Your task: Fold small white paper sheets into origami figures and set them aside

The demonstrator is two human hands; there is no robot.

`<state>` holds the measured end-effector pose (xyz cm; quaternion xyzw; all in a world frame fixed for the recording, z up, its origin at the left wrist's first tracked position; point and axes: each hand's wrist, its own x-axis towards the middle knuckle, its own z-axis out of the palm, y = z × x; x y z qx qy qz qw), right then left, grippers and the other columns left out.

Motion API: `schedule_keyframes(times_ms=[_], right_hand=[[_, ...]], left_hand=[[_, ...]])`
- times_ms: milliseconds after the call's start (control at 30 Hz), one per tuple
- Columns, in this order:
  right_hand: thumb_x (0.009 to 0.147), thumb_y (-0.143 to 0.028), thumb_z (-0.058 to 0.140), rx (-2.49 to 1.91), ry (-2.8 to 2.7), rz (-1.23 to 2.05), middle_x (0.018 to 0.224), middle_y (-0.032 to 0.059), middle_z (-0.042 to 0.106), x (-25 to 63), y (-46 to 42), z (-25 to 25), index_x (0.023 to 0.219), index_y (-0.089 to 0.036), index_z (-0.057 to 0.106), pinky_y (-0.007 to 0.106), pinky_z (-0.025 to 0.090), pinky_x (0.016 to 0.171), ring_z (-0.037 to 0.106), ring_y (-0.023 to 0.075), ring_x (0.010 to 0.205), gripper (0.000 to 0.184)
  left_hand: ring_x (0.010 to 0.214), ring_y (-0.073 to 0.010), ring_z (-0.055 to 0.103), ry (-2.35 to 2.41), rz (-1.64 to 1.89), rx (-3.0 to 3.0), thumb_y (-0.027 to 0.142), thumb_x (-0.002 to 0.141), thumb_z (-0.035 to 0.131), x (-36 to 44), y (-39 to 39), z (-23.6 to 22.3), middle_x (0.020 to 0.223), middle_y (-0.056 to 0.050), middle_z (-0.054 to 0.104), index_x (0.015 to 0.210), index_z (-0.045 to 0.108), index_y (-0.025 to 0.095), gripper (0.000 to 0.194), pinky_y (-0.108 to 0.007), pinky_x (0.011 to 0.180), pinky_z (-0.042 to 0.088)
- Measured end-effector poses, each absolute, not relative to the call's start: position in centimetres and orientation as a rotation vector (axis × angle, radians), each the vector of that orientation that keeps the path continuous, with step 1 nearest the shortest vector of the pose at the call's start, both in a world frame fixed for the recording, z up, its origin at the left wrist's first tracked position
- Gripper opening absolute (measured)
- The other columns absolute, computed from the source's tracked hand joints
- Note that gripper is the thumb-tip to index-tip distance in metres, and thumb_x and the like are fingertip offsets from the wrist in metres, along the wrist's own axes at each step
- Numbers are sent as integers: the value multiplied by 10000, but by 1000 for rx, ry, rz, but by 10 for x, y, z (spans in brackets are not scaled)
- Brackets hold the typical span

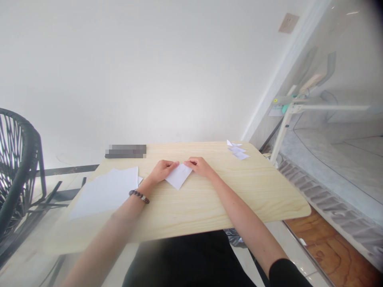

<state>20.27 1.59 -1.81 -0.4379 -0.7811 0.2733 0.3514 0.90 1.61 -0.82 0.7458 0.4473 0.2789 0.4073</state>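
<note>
A small folded piece of white paper point(179, 177) lies at the middle of the table, one corner pointing toward me. My left hand point(162, 170) pinches its upper left edge between thumb and fingers. On the upper right edge, my right hand point(200, 165) grips the same paper, its thumb near the left one. The far corner of the paper is partly hidden behind the fingers. A beaded bracelet point(139, 196) circles my left wrist.
Loose white sheets point(104, 193) lie on the wooden table point(263, 191) at the left. Several folded paper pieces point(238, 152) sit at the far right. A dark blurred object point(125, 151) is at the back left. A woven chair point(28, 139) stands left of the table.
</note>
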Motion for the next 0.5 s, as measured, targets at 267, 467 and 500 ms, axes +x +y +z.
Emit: schedule_keyframes(times_ms=[267, 467, 500], right_hand=[[735, -492, 398, -1172, -1951, 751, 530, -27, 374, 203, 14, -17, 539, -147, 431, 204, 254, 478, 325, 68, 511, 398], [746, -463, 401, -1128, -1979, 761, 568, -21, 399, 204, 15, -16, 537, -147, 413, 202, 272, 509, 343, 70, 538, 379], [746, -460, 403, -1125, -1974, 773, 570, -22, 397, 204, 15, -16, 537, -148, 407, 202, 273, 511, 342, 69, 538, 375]], left_hand=[[405, -64, 305, 1121, 686, 1840, 562, 703, 397, 8, 16, -10, 448, 16, 393, 524, 473, 119, 484, -201, 379, 175], [411, -65, 317, 1071, 685, 1893, 551, 720, 382, 9, 15, -9, 446, 21, 395, 548, 501, 115, 484, -199, 384, 190], [412, -66, 320, 1064, 682, 1895, 550, 721, 381, 9, 15, -9, 447, 21, 396, 549, 502, 115, 482, -198, 385, 194]])
